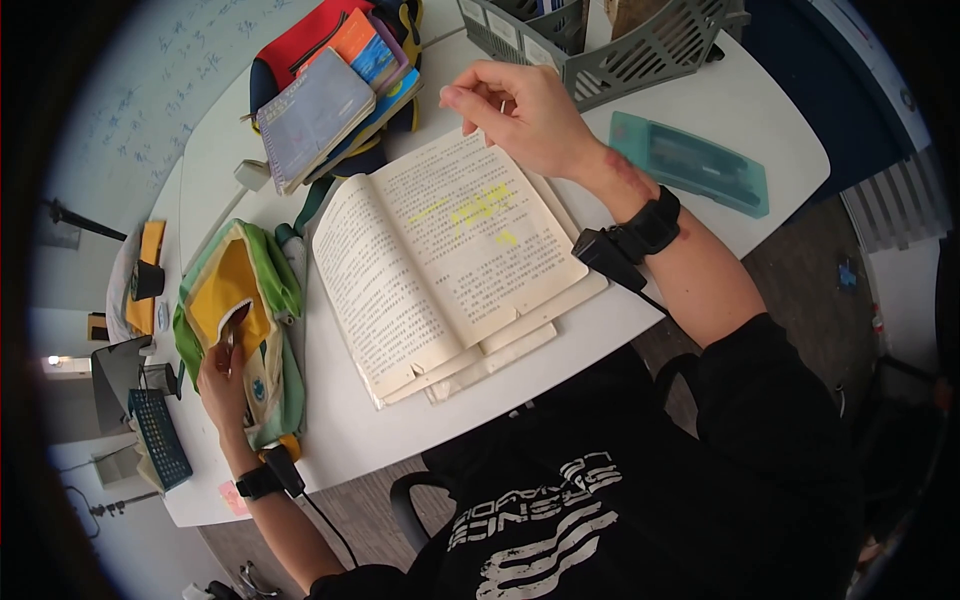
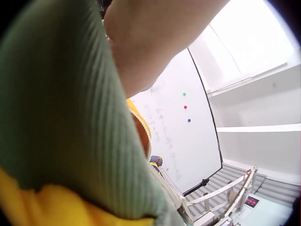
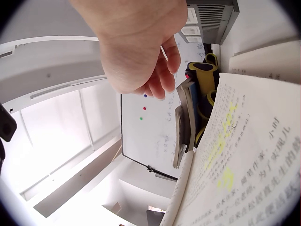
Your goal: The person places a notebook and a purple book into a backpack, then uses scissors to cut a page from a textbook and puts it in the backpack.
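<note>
A green and yellow zip pouch point(image 1: 285, 280) lies at the left side of the table. My left hand point(image 1: 222, 390) reaches into its unzipped mouth, the fingertips partly hidden by the zip edge; I cannot tell what they hold. In the left wrist view, ribbed green fabric point(image 2: 70, 108) fills much of the picture beside my hand. Above the top of an open book point(image 1: 480, 230) hovers my right hand point(image 1: 530, 115), its fingers loosely bent around nothing. Yellow highlighter point(image 1: 483, 207) marks the book's right page.
A stack of notebooks point(image 1: 315, 115) leans on a red and navy bag point(image 1: 290, 40) at the back. Grey file holders point(image 1: 640, 60) stand at the far right. A teal pencil box point(image 1: 690, 165) lies near my right forearm. A whiteboard point(image 3: 150, 136) is farther off.
</note>
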Motion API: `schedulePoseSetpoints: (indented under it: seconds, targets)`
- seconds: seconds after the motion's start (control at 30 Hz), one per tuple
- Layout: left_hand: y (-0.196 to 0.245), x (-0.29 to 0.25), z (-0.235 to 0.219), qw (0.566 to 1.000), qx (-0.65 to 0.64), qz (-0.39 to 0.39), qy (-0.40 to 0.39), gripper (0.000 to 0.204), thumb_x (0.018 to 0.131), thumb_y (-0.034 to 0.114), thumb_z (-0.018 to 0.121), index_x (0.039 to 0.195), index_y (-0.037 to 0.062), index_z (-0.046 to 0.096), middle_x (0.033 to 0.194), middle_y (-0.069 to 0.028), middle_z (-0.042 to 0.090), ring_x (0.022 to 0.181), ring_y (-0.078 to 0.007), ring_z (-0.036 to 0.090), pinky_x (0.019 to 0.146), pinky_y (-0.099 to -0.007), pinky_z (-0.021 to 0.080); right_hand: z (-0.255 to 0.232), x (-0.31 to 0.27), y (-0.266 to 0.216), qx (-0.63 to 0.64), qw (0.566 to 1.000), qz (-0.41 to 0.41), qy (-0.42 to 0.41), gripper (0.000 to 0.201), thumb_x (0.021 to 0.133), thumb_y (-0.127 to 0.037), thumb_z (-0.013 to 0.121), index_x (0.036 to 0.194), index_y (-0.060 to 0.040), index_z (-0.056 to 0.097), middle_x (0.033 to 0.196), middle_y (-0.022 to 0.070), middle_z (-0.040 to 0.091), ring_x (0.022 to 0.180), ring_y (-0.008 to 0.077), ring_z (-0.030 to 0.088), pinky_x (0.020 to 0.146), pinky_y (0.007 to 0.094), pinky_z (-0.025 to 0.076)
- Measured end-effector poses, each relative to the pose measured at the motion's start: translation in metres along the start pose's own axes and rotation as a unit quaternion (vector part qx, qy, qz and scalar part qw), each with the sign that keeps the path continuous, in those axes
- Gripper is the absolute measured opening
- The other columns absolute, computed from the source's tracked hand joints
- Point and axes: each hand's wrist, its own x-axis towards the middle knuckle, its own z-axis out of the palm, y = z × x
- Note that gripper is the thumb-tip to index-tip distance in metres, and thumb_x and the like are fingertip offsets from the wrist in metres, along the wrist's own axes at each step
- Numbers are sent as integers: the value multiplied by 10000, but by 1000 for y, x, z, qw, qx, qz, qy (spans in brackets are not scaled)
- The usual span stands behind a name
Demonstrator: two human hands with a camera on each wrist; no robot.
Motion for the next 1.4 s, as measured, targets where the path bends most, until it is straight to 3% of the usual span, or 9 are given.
schedulePoseSetpoints:
  seconds: [0.4, 0.47, 0.7, 0.77, 0.97, 1.3, 1.4]
  targets:
    - [-16, 10, -3, 998, -12, 17, -59, 215, 903, 168, 687, 989, -27, 656, 857, -140, 693, 798, -273, 678, 752, -360, 513, -1, 0, -1, -11, 1000, 10, -3, 242, 977, -233, 636, 919, -4, 689, 724, 67, 708, 672, 144, 717, 603, 270, 533]
    - [-19, 11, -7, 995, -35, 20, -90, 208, 905, 154, 687, 1004, -26, 656, 867, -124, 694, 805, -248, 680, 755, -354, 513, 1, 0, 3, -5, 1000, -11, 7, 228, 978, -246, 654, 972, -23, 703, 697, 15, 675, 635, 44, 636, 529, 201, 473]
    - [-22, 11, -14, 993, -58, 37, -95, 214, 901, 140, 693, 1039, -20, 656, 889, -106, 695, 820, -212, 678, 758, -349, 513, 0, 1, 3, -11, 1000, -5, 8, 232, 977, -247, 655, 955, -21, 706, 695, 15, 673, 619, 44, 629, 522, 201, 472]
    - [-15, 10, -15, 994, -76, 12, -76, 214, 897, 124, 691, 1051, -21, 655, 913, -109, 695, 819, -216, 676, 750, -349, 510, 0, 1, 0, -21, 1000, 6, 1, 244, 976, -245, 638, 895, -20, 687, 703, 55, 704, 651, 131, 703, 584, 271, 509]
    - [-14, 12, -3, 998, -45, 38, -11, 208, 901, 113, 683, 1063, -16, 672, 927, -104, 702, 822, -235, 678, 730, -356, 507, 0, 2, 0, -8, 1000, 6, -2, 242, 978, -236, 639, 898, -12, 684, 712, 62, 705, 678, 146, 726, 592, 265, 526]
    - [-9, 11, -6, 1000, -5, -6, 24, 247, 892, 181, 716, 1067, 7, 734, 884, -124, 745, 800, -239, 714, 723, -354, 523, 1, 2, 2, 1, 1000, 8, -1, 242, 978, -232, 638, 905, -5, 683, 724, 68, 711, 679, 147, 728, 596, 260, 535]
    - [-11, 9, -4, 1000, 6, -1, 20, 272, 899, 194, 717, 1095, 7, 726, 939, -119, 737, 791, -234, 702, 723, -352, 522, 1, 2, 3, -3, 1000, -5, -1, 240, 976, -231, 638, 912, -4, 684, 722, 68, 710, 678, 147, 728, 602, 261, 540]
